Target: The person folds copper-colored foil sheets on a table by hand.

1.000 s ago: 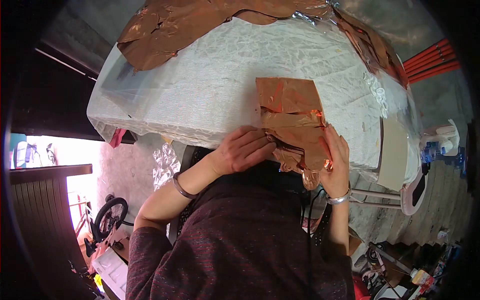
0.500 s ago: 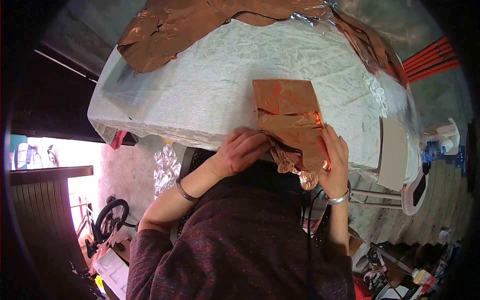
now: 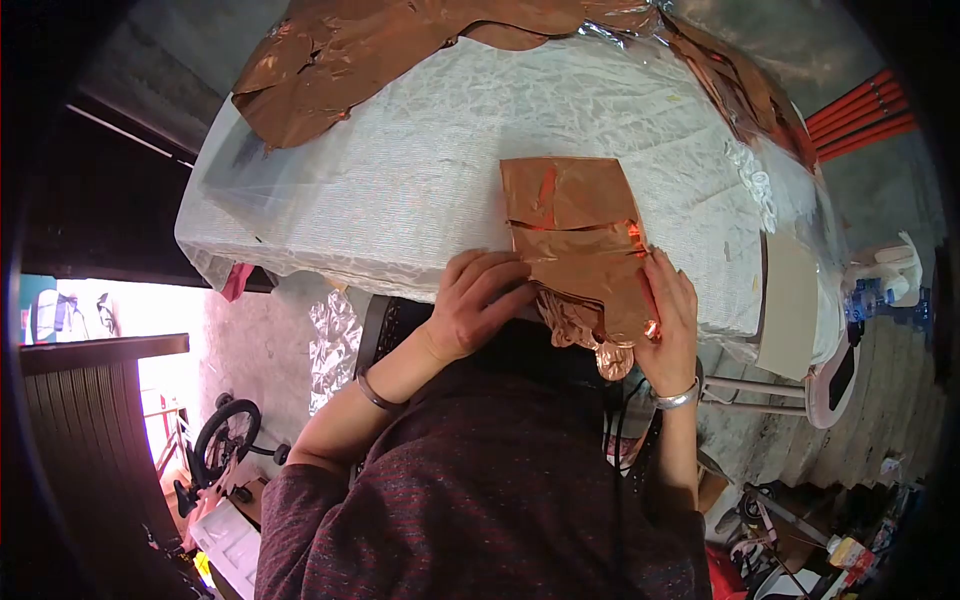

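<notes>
A stack of shiny copper-coloured foil sheets (image 3: 575, 195) lies at the table's near edge, its lower layers crumpled and curling down over the side. My left hand (image 3: 478, 305) curls its bent fingers around the left edge of the stack; the fingertips are partly hidden there. Along the right edge, my right hand (image 3: 672, 312) grips the foil between thumb and fingers. Beneath the stack, a white textured cover (image 3: 420, 190) spreads over the table.
More copper foil (image 3: 390, 50) drapes along the table's far side. A cardboard piece (image 3: 788, 300) hangs at the right end. Silver foil (image 3: 333, 345) lies on the floor at left, near a wheel (image 3: 225, 440). A white-framed chair (image 3: 828, 395) stands at right.
My left hand has shifted slightly left and its fingers have loosened and straightened a little at the foil's edge. The foil has moved slightly left; my right hand stays almost still.
</notes>
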Tool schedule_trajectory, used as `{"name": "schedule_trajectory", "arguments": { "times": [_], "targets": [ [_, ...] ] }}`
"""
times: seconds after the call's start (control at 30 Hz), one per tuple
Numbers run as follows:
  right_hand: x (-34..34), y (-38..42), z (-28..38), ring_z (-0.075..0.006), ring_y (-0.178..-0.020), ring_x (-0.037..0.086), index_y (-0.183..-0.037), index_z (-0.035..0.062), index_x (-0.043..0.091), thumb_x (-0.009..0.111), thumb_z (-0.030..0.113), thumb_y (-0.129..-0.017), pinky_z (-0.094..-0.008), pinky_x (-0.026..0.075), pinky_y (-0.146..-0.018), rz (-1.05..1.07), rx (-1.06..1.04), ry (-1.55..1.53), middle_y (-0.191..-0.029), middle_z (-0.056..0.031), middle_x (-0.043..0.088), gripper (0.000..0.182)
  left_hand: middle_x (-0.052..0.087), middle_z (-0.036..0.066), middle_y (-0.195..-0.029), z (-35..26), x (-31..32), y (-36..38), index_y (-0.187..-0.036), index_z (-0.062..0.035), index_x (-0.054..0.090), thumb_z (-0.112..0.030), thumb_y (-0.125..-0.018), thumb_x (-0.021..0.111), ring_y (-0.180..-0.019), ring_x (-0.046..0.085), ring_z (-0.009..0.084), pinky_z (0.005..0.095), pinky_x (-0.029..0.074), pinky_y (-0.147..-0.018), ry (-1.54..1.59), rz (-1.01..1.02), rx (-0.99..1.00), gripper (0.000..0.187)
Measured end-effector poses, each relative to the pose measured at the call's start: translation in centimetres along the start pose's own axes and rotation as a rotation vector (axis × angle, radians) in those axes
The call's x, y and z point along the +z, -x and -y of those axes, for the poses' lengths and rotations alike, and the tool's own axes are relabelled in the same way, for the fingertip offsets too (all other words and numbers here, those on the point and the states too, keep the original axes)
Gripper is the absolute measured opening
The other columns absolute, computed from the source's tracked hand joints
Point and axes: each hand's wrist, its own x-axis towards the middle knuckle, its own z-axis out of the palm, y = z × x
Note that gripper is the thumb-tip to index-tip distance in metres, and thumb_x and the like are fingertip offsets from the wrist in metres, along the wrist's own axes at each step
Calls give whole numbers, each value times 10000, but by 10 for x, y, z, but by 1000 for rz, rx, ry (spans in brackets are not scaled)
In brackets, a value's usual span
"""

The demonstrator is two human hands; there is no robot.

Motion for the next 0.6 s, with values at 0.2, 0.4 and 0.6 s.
{"name": "schedule_trajectory", "arguments": {
  "times": [0.2, 0.4, 0.6],
  "targets": [
    [0, 1, -1, -297, -1325, 373, -1355, 25, 420, 515, -62, -616, -459, 242, -1096, -10, 0, -9, -1403, -163, 422, 750, 633, 46, -998, 2, 4, -2, -957, -102, 654, -87, -654, 672, -978, 603, 221, 382, 429, -872, 22, -27, -1, 303],
    [-1, 5, -2, -325, -1301, 397, -1383, 17, 376, 555, -51, -658, -419, 293, -1084, -44, 48, -119, -1390, -171, 438, 750, 631, 28, -935, -3, 1, -10, -939, -121, 696, -71, -660, 675, -925, 606, 202, 382, 421, -882, -40, 8, -44, 284],
    [-12, -4, -5, -307, -1259, 451, -1368, 39, 406, 606, -115, -664, -383, 375, -1038, -90, 114, -242, -1356, -152, 481, 748, 628, 20, -925, -2, -9, -16, -921, -110, 693, -72, -663, 660, -922, 605, 198, 398, 407, -912, 4, 49, -105, 263]
  ]
}}
